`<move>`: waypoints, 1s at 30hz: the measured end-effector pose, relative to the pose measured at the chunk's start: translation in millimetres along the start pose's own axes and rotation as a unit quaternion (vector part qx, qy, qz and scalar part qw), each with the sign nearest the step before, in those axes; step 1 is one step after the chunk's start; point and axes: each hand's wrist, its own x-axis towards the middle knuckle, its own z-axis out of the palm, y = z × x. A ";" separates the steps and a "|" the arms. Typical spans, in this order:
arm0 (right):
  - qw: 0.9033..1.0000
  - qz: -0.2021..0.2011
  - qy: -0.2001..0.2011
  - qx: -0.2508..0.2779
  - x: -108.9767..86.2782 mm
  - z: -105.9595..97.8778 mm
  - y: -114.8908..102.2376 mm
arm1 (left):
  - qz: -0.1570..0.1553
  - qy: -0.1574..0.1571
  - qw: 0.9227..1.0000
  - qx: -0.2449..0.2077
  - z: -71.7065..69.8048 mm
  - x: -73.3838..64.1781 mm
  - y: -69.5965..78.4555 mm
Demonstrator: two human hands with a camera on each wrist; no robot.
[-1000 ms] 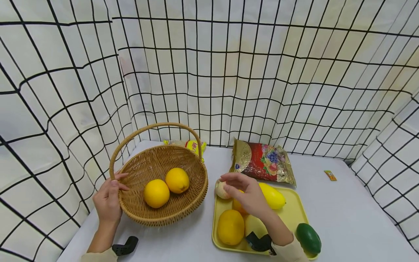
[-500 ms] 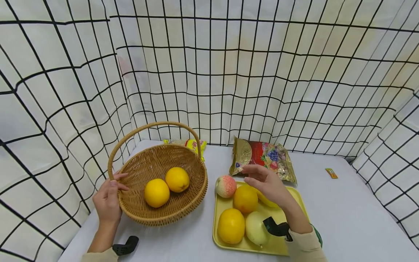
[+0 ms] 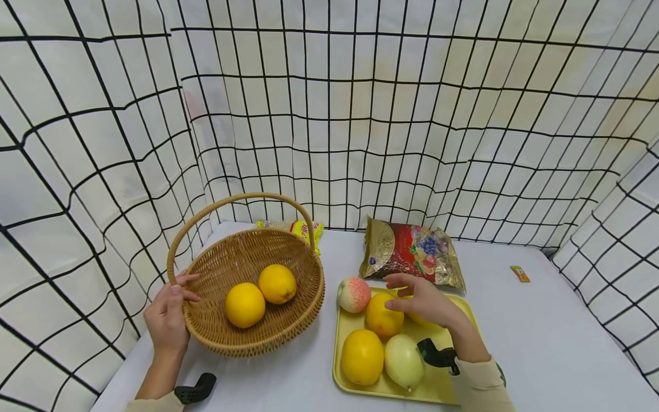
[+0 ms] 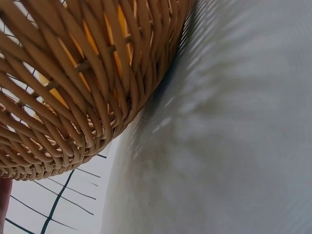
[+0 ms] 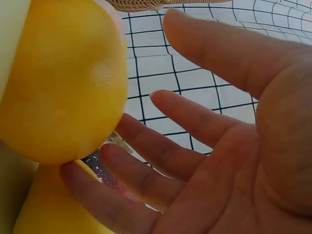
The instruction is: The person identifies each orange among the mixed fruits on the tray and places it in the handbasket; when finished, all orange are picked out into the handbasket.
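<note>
A wicker basket with a hoop handle stands on the left of the white table and holds two oranges. My left hand grips its left rim, thumb over the edge; the left wrist view shows only the basket's weave. To its right a yellow tray carries a peach, an orange, a bigger orange and a pale round fruit. My right hand hovers open over the tray's far side, fingers spread beside the orange and touching a yellow mango.
A red and gold snack bag lies behind the tray. A yellow packet sits behind the basket, and a small orange wrapper lies at the far right. Grid-patterned cloth walls close in the table on three sides.
My right hand left the peach at the tray's near-left corner, swung right and back, then came down beside the orange and mango. The left hand and basket stayed put.
</note>
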 end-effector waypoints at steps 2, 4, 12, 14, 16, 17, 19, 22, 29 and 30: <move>1.000 -0.007 -0.022 -0.007 0.9 1.4 1.6 | 0.001 0.000 1.000 0.001 -0.3 0.4 0.4; 0.999 -0.015 -0.038 -0.025 2.1 3.2 2.6 | 0.005 0.000 1.000 0.001 -0.3 1.1 0.6; 0.994 -0.025 -0.082 -0.061 5.2 7.6 10.2 | 0.003 0.001 1.000 0.000 -0.7 1.5 1.1; 0.994 -0.024 -0.090 -0.055 5.7 8.1 13.0 | 0.002 0.002 1.000 -0.001 -0.8 1.4 1.1; 0.994 -0.023 -0.093 -0.051 6.3 8.5 15.3 | 0.001 0.002 1.000 -0.001 -0.9 1.4 1.3; 0.994 -0.024 -0.094 -0.048 6.7 8.7 16.6 | 0.000 0.002 1.000 -0.002 -0.9 1.4 1.5; 0.994 -0.021 -0.095 -0.045 7.0 9.6 18.2 | -0.002 0.002 1.000 -0.001 -0.8 1.1 2.0; 0.994 -0.015 -0.094 -0.053 7.5 12.5 20.4 | -0.003 0.002 1.000 -0.004 -0.6 0.5 2.8; 0.994 -0.008 -0.075 -0.078 7.8 19.0 22.0 | -0.008 -0.001 1.000 -0.001 0.4 -0.6 3.9; 0.994 -0.007 -0.071 -0.080 7.5 19.2 21.9 | -0.010 -0.001 1.000 0.000 0.5 -0.7 4.1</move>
